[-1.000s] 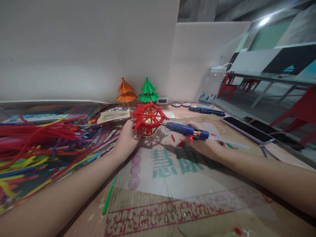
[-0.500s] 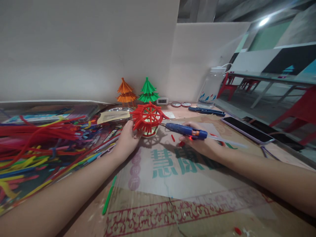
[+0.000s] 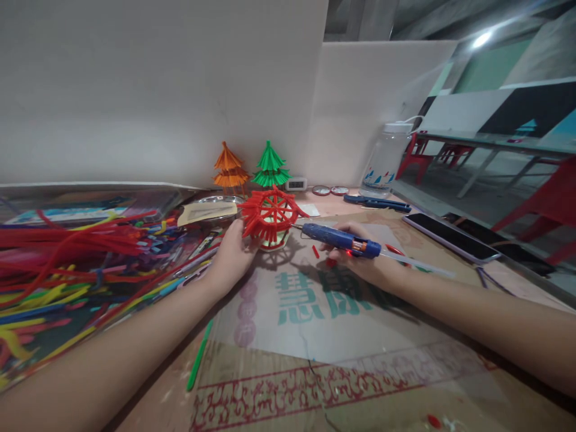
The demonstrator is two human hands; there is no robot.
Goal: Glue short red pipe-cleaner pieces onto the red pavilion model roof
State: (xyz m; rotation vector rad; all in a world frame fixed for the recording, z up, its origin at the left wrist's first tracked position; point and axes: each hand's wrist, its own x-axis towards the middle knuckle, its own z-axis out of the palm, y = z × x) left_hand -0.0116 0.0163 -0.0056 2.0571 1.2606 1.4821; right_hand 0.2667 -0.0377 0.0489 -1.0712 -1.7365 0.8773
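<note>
Red chenille stems form the workpiece, a spoked, fringed frame (image 3: pixel 256 223) held above the far half of the wooden table (image 3: pixel 162 396), somewhat left of centre. Its open spoked face is turned toward the wearer; whether its lower part rests on the table cannot be told. The left hand (image 3: pixel 231 258) grips the frame by its left side, fingertips partly hidden behind the fringe. The right hand (image 3: pixel 371 264) is closed around a blue plastic glue gun (image 3: pixel 330 236), with a translucent glue stick (image 3: pixel 418 264) projecting from its rear and a red light glowing on its body. The metal nozzle (image 3: pixel 297 227) points at the frame's right rim; contact or a slight gap cannot be distinguished.

The step in hand appears to be applying hot glue to that rim. The next move would call for a steady left hold and a controlled squeeze of the gun, with fingers clear of the hot tip.

Near the table's far edge stand an orange tiered fringed model (image 3: pixel 229 174) and a green tiered fringed model (image 3: pixel 270 171). Multicoloured loose stems (image 3: pixel 81 237) lie heaped along the left side; a black-screened phone (image 3: pixel 450 237) lies near the right edge.
</note>
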